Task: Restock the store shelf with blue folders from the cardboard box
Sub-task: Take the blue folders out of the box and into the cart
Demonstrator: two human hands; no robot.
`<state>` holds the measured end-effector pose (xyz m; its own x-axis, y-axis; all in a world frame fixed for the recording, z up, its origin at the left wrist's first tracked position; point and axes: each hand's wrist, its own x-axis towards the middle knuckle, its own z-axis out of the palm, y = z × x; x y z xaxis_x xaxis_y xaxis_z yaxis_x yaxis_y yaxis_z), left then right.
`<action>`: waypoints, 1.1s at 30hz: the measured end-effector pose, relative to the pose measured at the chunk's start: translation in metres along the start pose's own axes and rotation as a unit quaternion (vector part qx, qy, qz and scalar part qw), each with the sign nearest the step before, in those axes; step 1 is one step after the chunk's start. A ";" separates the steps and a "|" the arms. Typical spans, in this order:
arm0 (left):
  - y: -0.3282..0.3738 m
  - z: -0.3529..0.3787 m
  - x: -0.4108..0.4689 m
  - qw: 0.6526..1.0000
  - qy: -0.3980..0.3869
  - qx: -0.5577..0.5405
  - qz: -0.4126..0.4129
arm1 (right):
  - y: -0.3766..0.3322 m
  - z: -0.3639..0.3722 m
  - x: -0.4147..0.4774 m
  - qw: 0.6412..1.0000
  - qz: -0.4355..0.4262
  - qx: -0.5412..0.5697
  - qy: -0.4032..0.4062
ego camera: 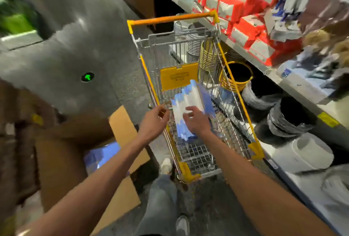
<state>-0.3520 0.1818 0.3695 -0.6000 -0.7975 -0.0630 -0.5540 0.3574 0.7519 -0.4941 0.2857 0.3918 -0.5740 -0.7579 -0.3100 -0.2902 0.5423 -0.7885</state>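
Two bare hands reach out over a wire shopping cart (242, 107) with yellow trim, seen from the head camera. The right hand (197, 121) is open, its fingers loosely spread just above a stack of blue folders (192, 94) that lies tilted inside the cart, directly ahead of it; the blur hides whether they touch. The left hand (155, 120) hovers at the cart's left rim with fingers curled, but I cannot tell whether it pinches anything. Below and left of the left forearm stands an open cardboard box (124, 128), with more blue folders (102, 155) showing inside. Right of the right hand runs the store shelf (294, 92), carrying red-and-white packages (236, 9).
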 end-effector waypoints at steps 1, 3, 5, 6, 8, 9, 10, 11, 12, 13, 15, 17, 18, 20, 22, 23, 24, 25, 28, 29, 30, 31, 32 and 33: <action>-0.008 -0.013 -0.023 1.000 0.016 0.006 -0.012 | -0.007 0.013 -0.012 1.000 -0.016 0.001 -0.023; -0.022 -0.033 -0.055 0.998 0.040 0.012 -0.037 | -0.018 0.037 -0.028 0.998 -0.031 -0.007 -0.054; -0.041 -0.054 -0.088 0.995 0.062 0.008 -0.072 | -0.031 0.064 -0.045 0.994 -0.047 -0.032 -0.094; -0.050 -0.064 -0.103 0.993 0.074 0.004 -0.088 | -0.037 0.076 -0.051 0.991 -0.059 -0.041 -0.108; -0.066 -0.083 -0.129 0.988 0.104 -0.006 -0.112 | -0.048 0.100 -0.063 0.987 -0.077 -0.048 -0.135; -0.074 -0.091 -0.142 0.985 0.114 -0.009 -0.125 | -0.053 0.112 -0.068 0.983 -0.083 -0.054 -0.152; -0.084 -0.101 -0.156 0.982 0.124 -0.010 -0.140 | -0.059 0.127 -0.074 0.979 -0.087 -0.063 -0.174; -0.092 -0.108 -0.168 0.980 0.130 -0.008 -0.150 | -0.063 0.141 -0.078 0.975 -0.087 -0.067 -0.194; -0.101 -0.114 -0.178 0.977 0.137 -0.008 -0.161 | -0.067 0.154 -0.081 0.972 -0.085 -0.067 -0.210; -0.111 -0.120 -0.188 0.974 0.144 -0.011 -0.174 | -0.070 0.168 -0.083 0.969 -0.082 -0.067 -0.225; -0.131 -0.132 -0.208 0.965 0.157 -0.022 -0.206 | -0.077 0.198 -0.089 0.959 -0.082 -0.079 -0.258; -0.154 -0.146 -0.225 0.955 0.176 -0.024 -0.236 | -0.085 0.234 -0.094 0.949 -0.091 -0.105 -0.282; -0.165 -0.151 -0.232 0.952 0.182 -0.023 -0.246 | -0.089 0.250 -0.098 0.945 -0.096 -0.115 -0.291; -0.190 -0.165 -0.245 0.944 0.186 -0.028 -0.272 | -0.098 0.291 -0.103 0.938 -0.096 -0.129 -0.308; -0.215 -0.177 -0.251 0.939 0.185 -0.034 -0.287 | -0.103 0.327 -0.102 0.934 -0.088 -0.138 -0.318; -0.226 -0.184 -0.252 0.937 0.181 -0.036 -0.296 | -0.106 0.344 -0.102 0.931 -0.085 -0.145 -0.325; -0.241 -0.190 -0.251 0.935 0.175 -0.042 -0.306 | -0.109 0.363 -0.099 0.927 -0.081 -0.152 -0.333; -0.256 -0.197 -0.249 0.933 0.169 -0.051 -0.314 | -0.114 0.378 -0.098 0.924 -0.075 -0.157 -0.340; -0.302 -0.214 -0.240 0.931 0.153 -0.068 -0.324 | -0.123 0.422 -0.089 0.922 -0.050 -0.168 -0.345; -0.317 -0.220 -0.236 0.931 0.143 -0.071 -0.329 | -0.126 0.436 -0.084 0.923 -0.040 -0.171 -0.343; -0.334 -0.225 -0.230 0.930 0.131 -0.078 -0.336 | -0.128 0.451 -0.078 0.925 -0.028 -0.173 -0.337; -0.348 -0.230 -0.225 0.928 0.120 -0.084 -0.343 | -0.132 0.462 -0.074 0.927 -0.016 -0.176 -0.331; -0.358 -0.232 -0.220 0.927 0.111 -0.089 -0.348 | -0.132 0.469 -0.070 0.928 -0.004 -0.176 -0.327; -0.369 -0.235 -0.216 0.925 0.103 -0.094 -0.354 | -0.133 0.475 -0.066 0.929 0.005 -0.177 -0.325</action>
<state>0.1177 0.1083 0.2595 0.0084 -0.8816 -0.4719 -0.6437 -0.3659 0.6722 -0.0536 0.0914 0.2646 -0.0271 -0.7482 -0.6629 -0.5870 0.5487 -0.5953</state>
